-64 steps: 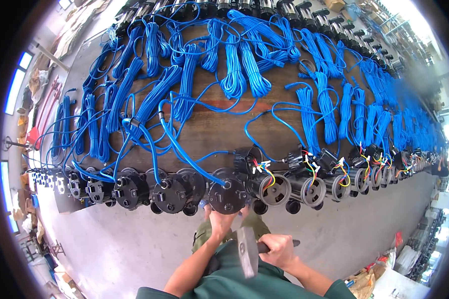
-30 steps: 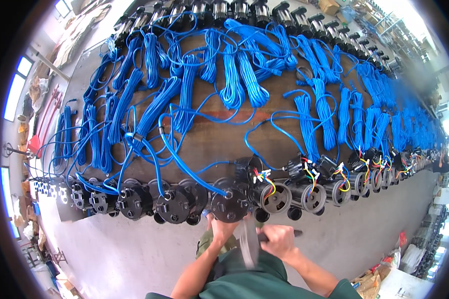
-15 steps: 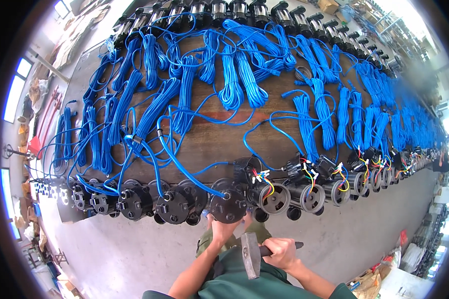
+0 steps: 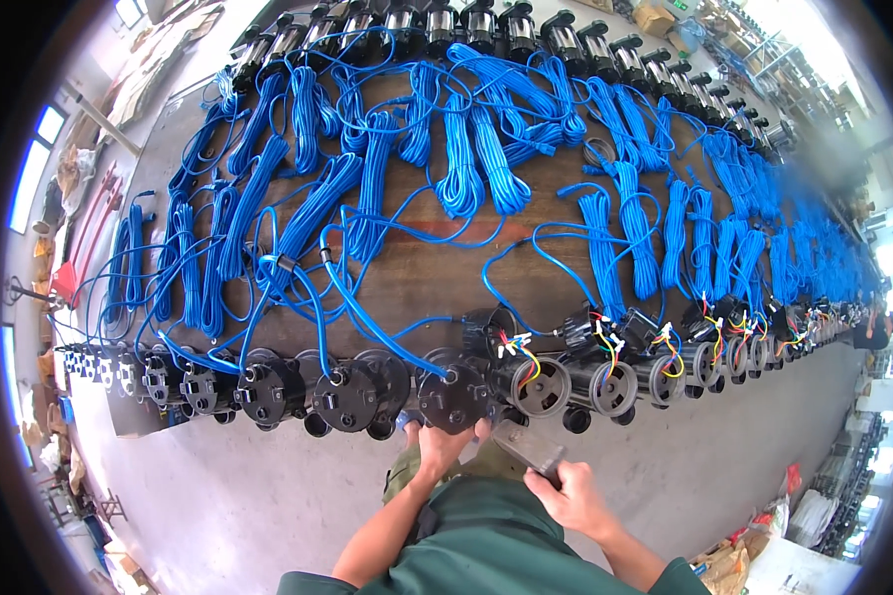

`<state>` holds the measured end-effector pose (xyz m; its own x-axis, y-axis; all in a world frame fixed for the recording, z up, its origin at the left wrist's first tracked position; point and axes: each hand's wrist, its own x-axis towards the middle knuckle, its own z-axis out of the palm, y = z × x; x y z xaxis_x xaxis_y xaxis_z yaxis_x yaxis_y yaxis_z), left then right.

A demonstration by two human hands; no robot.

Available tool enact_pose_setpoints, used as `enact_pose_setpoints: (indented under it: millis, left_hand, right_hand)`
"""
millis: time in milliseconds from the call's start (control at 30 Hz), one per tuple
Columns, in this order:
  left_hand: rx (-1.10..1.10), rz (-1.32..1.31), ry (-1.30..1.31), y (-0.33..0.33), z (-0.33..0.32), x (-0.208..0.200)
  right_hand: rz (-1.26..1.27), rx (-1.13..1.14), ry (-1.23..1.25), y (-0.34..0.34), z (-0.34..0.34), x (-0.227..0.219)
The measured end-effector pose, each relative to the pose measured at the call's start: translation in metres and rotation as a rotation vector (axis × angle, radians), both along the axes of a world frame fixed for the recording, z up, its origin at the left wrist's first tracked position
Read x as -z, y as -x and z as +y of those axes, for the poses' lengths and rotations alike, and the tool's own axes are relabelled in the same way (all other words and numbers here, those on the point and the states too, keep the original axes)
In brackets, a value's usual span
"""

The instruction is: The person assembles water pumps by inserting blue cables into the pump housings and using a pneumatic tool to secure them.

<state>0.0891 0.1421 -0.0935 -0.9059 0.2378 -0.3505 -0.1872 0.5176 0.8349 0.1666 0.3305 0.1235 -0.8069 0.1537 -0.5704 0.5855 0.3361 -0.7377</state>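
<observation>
In my right hand (image 4: 575, 499) is a hammer (image 4: 529, 446), its grey metal head pointing up toward the table edge. My fingers are closed round its handle. My left hand (image 4: 441, 448) grips the lower side of a round black motor housing (image 4: 453, 399) at the table's near edge; its fingertips are partly hidden behind the housing. A thick blue cable (image 4: 392, 335) runs into the top of that housing's end cap. Immediately right of it stands an open grey-rimmed housing (image 4: 540, 387) with coloured wires and white connectors (image 4: 518, 344) hanging out.
Capped black housings (image 4: 270, 389) line the near edge leftward, and open ones with loose wires (image 4: 605, 387) go rightward. Several coiled blue cables (image 4: 456, 159) cover the brown tabletop (image 4: 407, 283). Black units with clear cylinders (image 4: 441, 28) stand along the far edge. Another person (image 4: 875, 325) is far right.
My right hand has swung the hammer, so its head now lies farther up and right, close to the housings. My left hand stays at the same housing.
</observation>
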Motion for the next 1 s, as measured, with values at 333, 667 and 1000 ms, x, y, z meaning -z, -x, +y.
enact_pose_setpoints:
  millis: [333,667,1000]
  left_hand:
    - [0.0,-0.244,0.157,0.0,-0.019,0.008]
    - [-0.05,-0.187,-0.006,-0.016,-0.019,0.048]
    - [0.601,-0.176,0.409,0.001,-0.043,-0.032]
  right_hand:
    - [0.195,-0.278,-0.336,0.07,-0.013,-0.032]
    - [0.111,-0.341,-0.386,0.083,-0.069,-0.024]
    - [0.372,0.161,-0.634,-0.013,0.078,-0.039]
